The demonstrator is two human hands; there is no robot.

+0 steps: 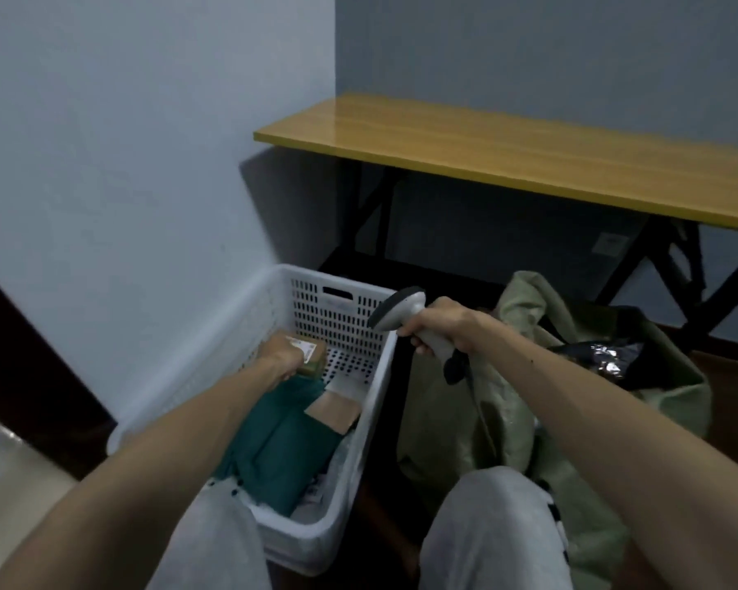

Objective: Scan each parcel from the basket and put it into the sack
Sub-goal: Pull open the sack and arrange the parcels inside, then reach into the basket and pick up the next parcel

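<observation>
the left hand point(280, 356) reaches into the white basket point(342, 319) at 7 o'clock of the view, its fingers curled round a small brown box point(314, 354) with a white label, at the basket's far end. under the forearm lie a dark green parcel point(280, 440) and, at its 2 o'clock, a brown envelope point(335, 413). the right hand point(442, 325) grips the handle of a grey scanner point(401, 312), its head pointing toward 10 o'clock above the basket's right rim. the pale green sack point(456, 419) slumps open at 4 o'clock, with a shiny black bag point(606, 355) inside. a wooden table point(529, 155) stands at 1 o'clock.
</observation>
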